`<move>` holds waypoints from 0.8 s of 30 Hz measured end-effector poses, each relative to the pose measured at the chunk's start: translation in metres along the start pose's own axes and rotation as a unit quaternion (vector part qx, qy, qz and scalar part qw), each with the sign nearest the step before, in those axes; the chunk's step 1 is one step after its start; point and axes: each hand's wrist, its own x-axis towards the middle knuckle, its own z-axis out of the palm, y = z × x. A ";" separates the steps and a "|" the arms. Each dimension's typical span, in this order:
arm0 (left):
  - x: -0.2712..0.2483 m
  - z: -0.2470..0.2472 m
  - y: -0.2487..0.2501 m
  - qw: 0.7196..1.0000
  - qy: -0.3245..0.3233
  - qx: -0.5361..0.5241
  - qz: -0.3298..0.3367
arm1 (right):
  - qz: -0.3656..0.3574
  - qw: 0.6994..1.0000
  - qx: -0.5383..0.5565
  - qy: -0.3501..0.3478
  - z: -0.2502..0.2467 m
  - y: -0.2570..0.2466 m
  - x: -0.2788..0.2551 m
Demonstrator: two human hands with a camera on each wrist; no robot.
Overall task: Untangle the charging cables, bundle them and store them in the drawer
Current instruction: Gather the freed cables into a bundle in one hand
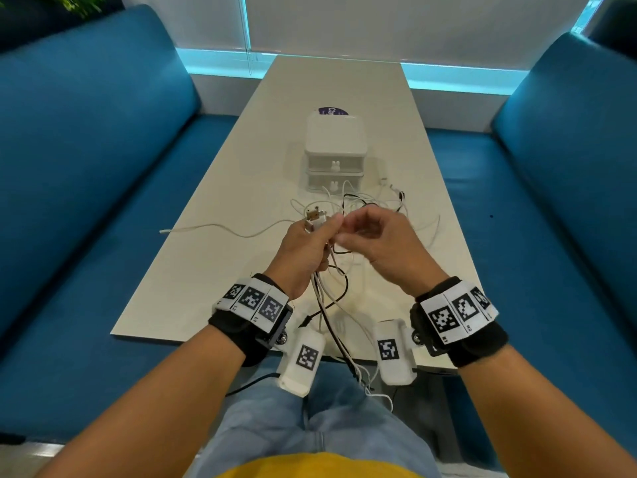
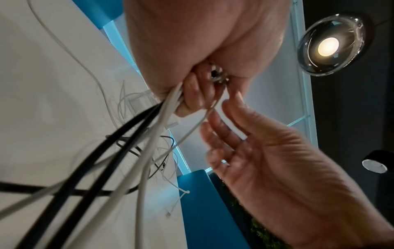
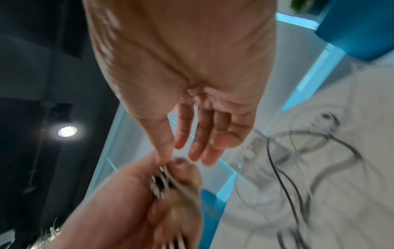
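L hand (image 1: 303, 250) gripped thin round blk/wht cables (image 1: 331, 288) w/ metal plugs, R hand (image 1: 379, 243) beside it, fingers loose, glossy 2-drawer box (image 1: 333, 150) behind hands on smooth tabletop (image 1: 220, 188)

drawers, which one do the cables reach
The lower drawer: white cables loop up across its front. The upper drawer, stacked above, has nothing touching it.

Smooth white and black plastic-sheathed cables (image 1: 339, 281), a glossy white plastic drawer box (image 1: 334, 146), a matt table (image 1: 213, 257).
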 end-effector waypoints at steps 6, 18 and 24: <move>-0.001 0.001 -0.003 0.996 -0.014 0.082 0.030 | -0.146 0.965 -0.217 -0.023 -0.001 -0.032 0.009; -0.004 0.004 -0.001 0.990 0.008 0.136 0.035 | -0.179 0.864 -0.453 -0.129 0.009 -0.056 0.018; -0.001 0.000 -0.003 0.994 -0.010 0.107 0.029 | -0.144 0.890 -0.410 -0.140 0.005 -0.058 0.024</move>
